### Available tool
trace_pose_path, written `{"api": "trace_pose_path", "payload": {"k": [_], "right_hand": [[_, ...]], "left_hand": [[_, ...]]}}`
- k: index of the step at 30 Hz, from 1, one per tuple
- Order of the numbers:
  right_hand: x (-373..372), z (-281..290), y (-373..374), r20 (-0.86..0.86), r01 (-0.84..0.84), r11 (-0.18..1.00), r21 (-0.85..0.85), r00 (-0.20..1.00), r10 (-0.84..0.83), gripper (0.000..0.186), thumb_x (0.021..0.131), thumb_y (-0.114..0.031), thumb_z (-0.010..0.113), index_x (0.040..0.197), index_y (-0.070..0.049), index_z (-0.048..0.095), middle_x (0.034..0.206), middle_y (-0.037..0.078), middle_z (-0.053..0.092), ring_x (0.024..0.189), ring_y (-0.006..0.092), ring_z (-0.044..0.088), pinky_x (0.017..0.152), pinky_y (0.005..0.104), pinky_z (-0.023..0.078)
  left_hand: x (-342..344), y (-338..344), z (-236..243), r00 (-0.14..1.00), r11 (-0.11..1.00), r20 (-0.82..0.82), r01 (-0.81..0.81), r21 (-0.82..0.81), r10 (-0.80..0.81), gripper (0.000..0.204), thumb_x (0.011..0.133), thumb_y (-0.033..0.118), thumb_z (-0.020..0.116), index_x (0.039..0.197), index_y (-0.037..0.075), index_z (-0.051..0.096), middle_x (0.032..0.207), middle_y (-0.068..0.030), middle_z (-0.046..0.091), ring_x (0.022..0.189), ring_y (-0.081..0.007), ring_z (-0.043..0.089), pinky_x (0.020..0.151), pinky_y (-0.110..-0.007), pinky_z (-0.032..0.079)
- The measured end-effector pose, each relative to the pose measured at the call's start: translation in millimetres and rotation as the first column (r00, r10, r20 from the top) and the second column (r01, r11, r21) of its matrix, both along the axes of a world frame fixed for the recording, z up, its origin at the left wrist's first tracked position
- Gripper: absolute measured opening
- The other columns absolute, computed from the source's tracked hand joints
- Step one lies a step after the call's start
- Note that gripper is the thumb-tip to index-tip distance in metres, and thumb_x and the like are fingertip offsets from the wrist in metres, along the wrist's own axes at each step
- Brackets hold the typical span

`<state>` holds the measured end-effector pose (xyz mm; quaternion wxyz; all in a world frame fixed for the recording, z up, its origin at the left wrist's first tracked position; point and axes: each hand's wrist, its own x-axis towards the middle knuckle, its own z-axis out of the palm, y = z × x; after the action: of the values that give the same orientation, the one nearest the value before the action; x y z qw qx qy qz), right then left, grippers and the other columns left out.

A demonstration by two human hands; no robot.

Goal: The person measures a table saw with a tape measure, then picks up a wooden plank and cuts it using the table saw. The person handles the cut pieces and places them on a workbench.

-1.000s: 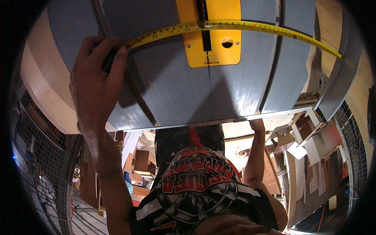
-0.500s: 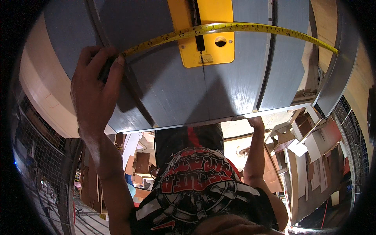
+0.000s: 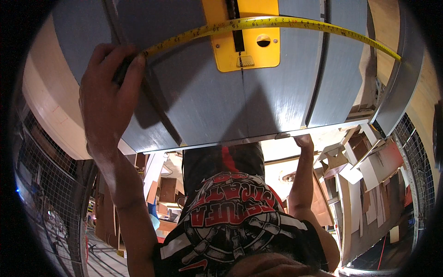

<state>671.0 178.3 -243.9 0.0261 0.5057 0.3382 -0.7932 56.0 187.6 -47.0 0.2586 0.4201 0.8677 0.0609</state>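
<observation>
My left hand [image 3: 110, 83] is closed on the near-left end of a yellow tape measure [image 3: 251, 24], over the left part of a grey saw table [image 3: 203, 101]. From its fingers the blade bows across the tabletop, over a yellow insert plate [image 3: 249, 55] with a dark slot. The tape's far end meets the long grey fence [image 3: 406, 74] on the right. At the front edge of the table is my right hand [image 3: 303, 141], by the pale front rail [image 3: 332, 127]. Its fingers are hidden behind that edge.
Two dark grooves run along the tabletop, such as the right groove [image 3: 318, 74]. A pale wooden board [image 3: 50, 101] flanks the table on the left. Wire mesh [image 3: 53, 175] stands beyond it. Below right, several offcut panels [image 3: 369, 194] lean in a stack.
The table and tape sit slightly higher in the picture. My left hand keeps its hold on the tape, and my right hand stays at the front edge.
</observation>
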Motion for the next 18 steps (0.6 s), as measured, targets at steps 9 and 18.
{"api": "trace_pose_path", "payload": {"k": [9, 18], "right_hand": [[29.7, -16.9, -6.9, 0.034, -0.107, 0.987, 0.122, 0.994, 0.103, 0.027, 0.087, -0.026, 0.076, 0.096, -0.002, 0.067, 0.086, 0.003, 0.065, 0.078, 0.0134, 0.059, 0.068, 0.0303, 0.048], [-21.8, 6.2, 7.5, -0.241, 0.168, 0.979, -0.118, 0.951, -0.192, 0.029, 0.085, -0.017, 0.076, 0.106, 0.001, 0.067, 0.097, 0.01, 0.07, 0.088, 0.019, 0.066, 0.077, 0.0338, 0.053]], "left_hand": [[-1.3, -2.3, 0.0, 1.0, 1.0, 0.006, -0.005, -0.031, 0.006, 0.033, 0.09, 0.032, 0.061, 0.11, 0.006, 0.071, 0.11, -0.0131, 0.066, 0.099, -0.0284, 0.069, 0.085, -0.04, 0.053], [-0.7, 1.7, 1.7, 1.0, 1.0, 0.025, 0.007, -0.015, -0.006, 0.032, 0.09, 0.03, 0.062, 0.109, 0.006, 0.071, 0.11, -0.0131, 0.066, 0.099, -0.0275, 0.069, 0.085, -0.039, 0.053]]}}
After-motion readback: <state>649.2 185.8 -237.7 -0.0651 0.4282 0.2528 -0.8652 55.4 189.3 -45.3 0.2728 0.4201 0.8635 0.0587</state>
